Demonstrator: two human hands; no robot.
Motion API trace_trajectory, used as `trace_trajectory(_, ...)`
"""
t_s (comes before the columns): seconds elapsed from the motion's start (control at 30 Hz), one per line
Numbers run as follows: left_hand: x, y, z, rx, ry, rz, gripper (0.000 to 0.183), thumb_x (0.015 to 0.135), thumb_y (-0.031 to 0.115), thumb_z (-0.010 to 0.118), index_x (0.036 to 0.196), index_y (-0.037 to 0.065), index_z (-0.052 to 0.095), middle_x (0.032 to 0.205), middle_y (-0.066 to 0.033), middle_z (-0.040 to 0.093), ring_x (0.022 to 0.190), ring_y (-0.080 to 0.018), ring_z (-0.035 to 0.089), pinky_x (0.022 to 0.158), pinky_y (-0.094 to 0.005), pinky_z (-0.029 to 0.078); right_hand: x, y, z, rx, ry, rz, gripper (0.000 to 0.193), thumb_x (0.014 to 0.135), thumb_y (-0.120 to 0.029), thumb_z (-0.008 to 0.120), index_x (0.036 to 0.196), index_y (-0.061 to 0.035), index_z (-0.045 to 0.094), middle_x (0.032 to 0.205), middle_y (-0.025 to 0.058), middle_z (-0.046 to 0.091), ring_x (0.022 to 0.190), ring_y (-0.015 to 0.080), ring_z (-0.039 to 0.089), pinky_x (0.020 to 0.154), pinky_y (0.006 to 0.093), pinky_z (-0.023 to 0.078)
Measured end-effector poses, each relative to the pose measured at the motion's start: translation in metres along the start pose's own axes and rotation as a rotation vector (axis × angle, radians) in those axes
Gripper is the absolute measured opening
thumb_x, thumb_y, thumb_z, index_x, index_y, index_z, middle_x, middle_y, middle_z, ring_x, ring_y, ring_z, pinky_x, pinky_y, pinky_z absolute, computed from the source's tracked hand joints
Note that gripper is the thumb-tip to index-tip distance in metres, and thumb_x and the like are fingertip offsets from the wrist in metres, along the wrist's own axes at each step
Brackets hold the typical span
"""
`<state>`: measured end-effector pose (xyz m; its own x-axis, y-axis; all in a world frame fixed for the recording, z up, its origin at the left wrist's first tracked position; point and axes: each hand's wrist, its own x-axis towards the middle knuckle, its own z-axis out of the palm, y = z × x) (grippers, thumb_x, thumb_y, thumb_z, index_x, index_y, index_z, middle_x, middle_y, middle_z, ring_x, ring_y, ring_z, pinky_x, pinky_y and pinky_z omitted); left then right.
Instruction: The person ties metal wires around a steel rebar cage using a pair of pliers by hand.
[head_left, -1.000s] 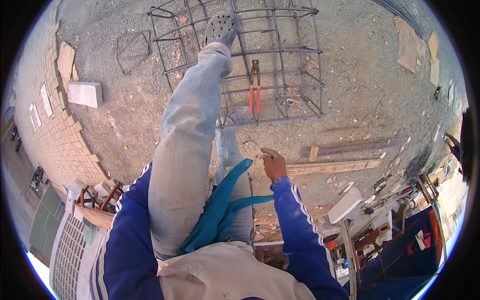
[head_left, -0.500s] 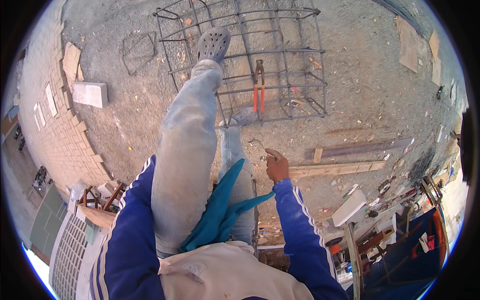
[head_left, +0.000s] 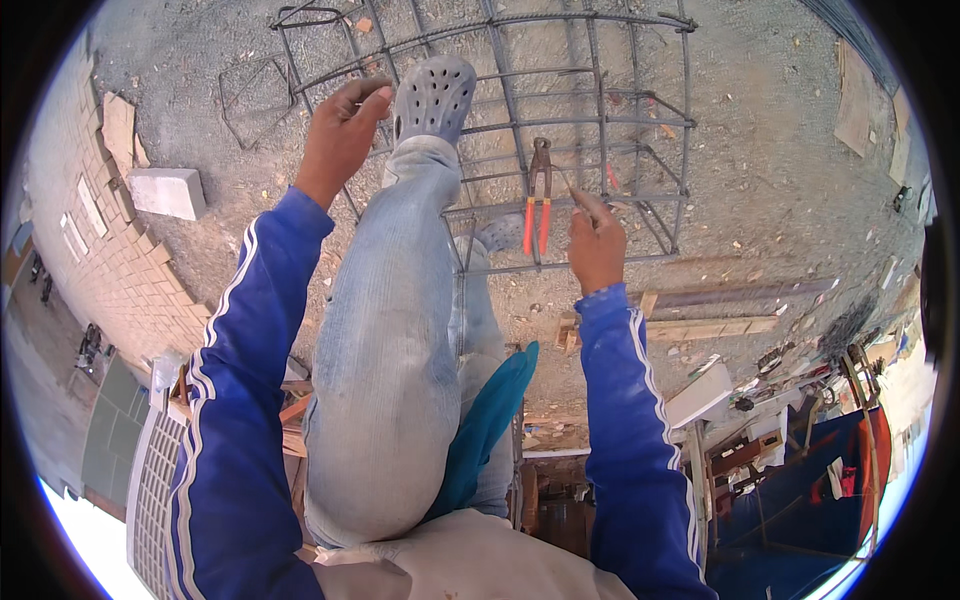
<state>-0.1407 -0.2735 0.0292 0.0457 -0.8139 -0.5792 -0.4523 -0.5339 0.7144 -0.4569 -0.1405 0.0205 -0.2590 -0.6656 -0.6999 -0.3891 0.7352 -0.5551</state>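
Note:
A cage of dark steel reinforcing bars (head_left: 518,122) lies on the ground ahead of me. My left hand (head_left: 345,138) is at its left side, beside my grey clog (head_left: 435,97); thumb and fingers are drawn together, and whatever is between them is hidden. My right hand (head_left: 598,245) is over the cage's near edge, its fingers closed on a thin tie wire (head_left: 567,180) that points up and left. Just left of that hand, pincers with red handles (head_left: 541,198) rest against the cage bars. A teal cloth (head_left: 490,425) hangs by my thigh.
A bent wire frame (head_left: 255,105) and a pale block (head_left: 167,193) lie to the left. Wooden boards (head_left: 710,328) lie to the right. Further right are a white box (head_left: 700,397) and piled scrap. My raised leg reaches over the cage's left part.
My left hand has come into view and reached forward to the cage's left side. The right hand has moved forward with the wire to the near bars. The teal cloth has shifted.

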Motion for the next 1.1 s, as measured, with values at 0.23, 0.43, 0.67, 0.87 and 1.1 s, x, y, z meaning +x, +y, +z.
trace_trajectory(0.23,0.055,0.007,0.080,0.351,-0.477,0.096,0.037,0.094,0.032,0.058,0.108,0.000,0.067,0.082,-0.0134,0.067,0.073,-0.0167,0.065,0.069,-0.0307,0.051,0.108,-0.025,0.028,-0.342,0.033,-0.133,0.034,0.085,-0.015,0.051,0.113,-0.0055,0.068,0.114,0.0205,0.066,0.107,0.0360,0.063,0.094,0.0383,0.048)
trace_trajectory(0.43,0.069,-0.008,0.104,0.362,-0.608,-0.087,0.046,0.094,0.035,0.058,0.118,-0.004,0.062,0.076,-0.0172,0.067,0.058,-0.0211,0.066,0.061,-0.0340,0.052,0.170,-0.041,0.053,-0.532,-0.057,-0.111,0.031,0.088,-0.017,0.053,0.115,-0.0147,0.068,0.114,0.0180,0.066,0.105,0.0357,0.063,0.092,0.0400,0.049)
trace_trajectory(0.67,0.096,-0.016,0.125,0.546,-0.580,-0.109,0.049,0.095,0.035,0.054,0.113,-0.009,0.060,0.064,-0.0158,0.065,0.054,-0.0247,0.066,0.057,-0.0355,0.053,0.207,-0.048,0.081,-0.515,-0.314,0.030,0.029,0.089,-0.017,0.052,0.111,-0.0182,0.071,0.108,0.0199,0.067,0.097,0.0363,0.065,0.088,0.0398,0.050)
trace_trajectory(0.87,0.112,-0.012,0.140,0.597,-0.689,-0.321,0.037,0.095,0.030,0.052,0.087,-0.004,0.061,0.057,-0.0113,0.064,0.050,-0.0230,0.065,0.056,-0.0363,0.054,0.222,-0.018,0.084,-0.436,-0.387,-0.119,0.030,0.088,-0.020,0.052,0.111,-0.0243,0.072,0.104,0.0159,0.068,0.097,0.0343,0.065,0.087,0.0418,0.050)
trace_trajectory(1.1,0.109,-0.005,0.140,0.631,-0.624,-0.324,0.040,0.095,0.033,0.052,0.085,-0.005,0.062,0.061,-0.0138,0.065,0.054,-0.0256,0.067,0.061,-0.0395,0.054,0.193,-0.038,0.093,-0.414,-0.145,-0.152,0.024,0.088,-0.018,0.054,0.103,-0.0198,0.073,0.102,0.0130,0.069,0.095,0.0336,0.065,0.084,0.0425,0.051)
